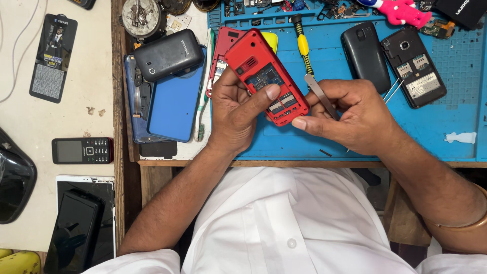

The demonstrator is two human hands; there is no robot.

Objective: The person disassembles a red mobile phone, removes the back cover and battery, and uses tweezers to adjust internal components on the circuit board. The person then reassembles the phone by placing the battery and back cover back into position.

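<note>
Both hands work above the blue mat (284, 142): left hand (234, 111) grips a red phone (266, 76), back open, thumb on it; right hand (350, 119), touching its lower end, pinches a metal pry tool (318, 94).

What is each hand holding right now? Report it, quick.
Left hand: closed on the red phone, back cover off.
Right hand: closed, pinching metal tweezers.

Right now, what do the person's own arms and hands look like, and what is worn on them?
Both forearms are bare, with white short sleeves showing at the bottom corners, matching the white buttoned shirt. The left hand wears no ring or watch that shows. The right hand is likewise bare, but a plain gold-coloured bangle circles the right arm above the wrist. No gloves, no cables.
</note>
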